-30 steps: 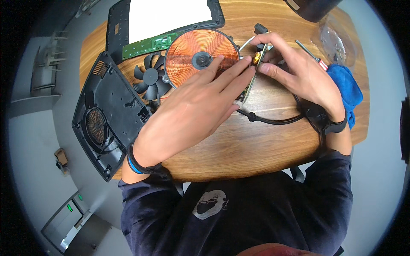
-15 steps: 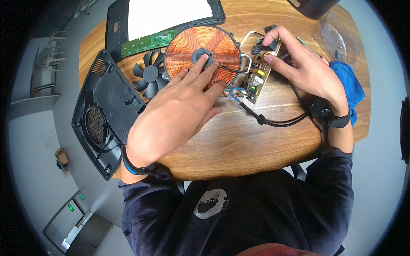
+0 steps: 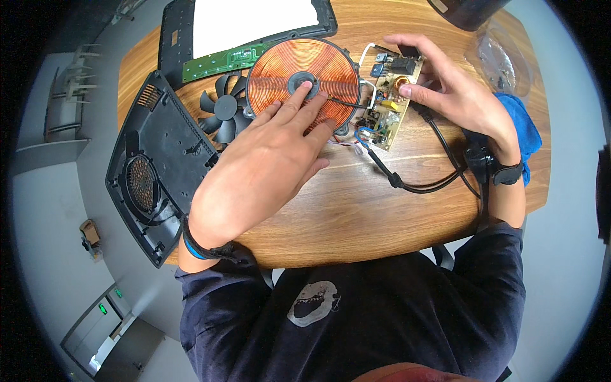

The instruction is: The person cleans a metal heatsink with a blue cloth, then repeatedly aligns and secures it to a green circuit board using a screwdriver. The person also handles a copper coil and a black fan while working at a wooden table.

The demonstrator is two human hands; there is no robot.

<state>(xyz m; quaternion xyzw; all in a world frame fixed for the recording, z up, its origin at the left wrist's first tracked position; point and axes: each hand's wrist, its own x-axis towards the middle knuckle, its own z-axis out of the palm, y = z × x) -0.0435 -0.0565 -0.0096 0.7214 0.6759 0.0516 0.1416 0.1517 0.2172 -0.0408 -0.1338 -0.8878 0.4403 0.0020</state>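
Note:
My left hand [image 3: 267,149] lies flat with fingers spread on a round copper induction coil [image 3: 337,63], its index fingertip at the dark centre. To the coil's right sits a circuit board [image 3: 385,105] crowded with components, joined to it by white and black leads. My right hand [image 3: 455,95] is at the board's right edge, fingers apart and not closed round it. Its thumb tip is beside a small copper ring coil [image 3: 401,83], while the index finger reaches past the board's far end. The other right fingers are partly hidden. A black knotted cord [image 3: 396,181] runs from the board.
Left of the coil are a black fan [image 3: 225,108] and a black plastic housing [image 3: 168,146]. A green circuit strip [image 3: 216,64] rests against a black-framed white panel [image 3: 248,25]. On the right lie a blue cloth [image 3: 525,130] and a clear plastic bag [image 3: 506,60].
The circuit board has settled flatter, showing more of its face. My right hand's fingers have spread and moved slightly right. My left hand stays on the coil.

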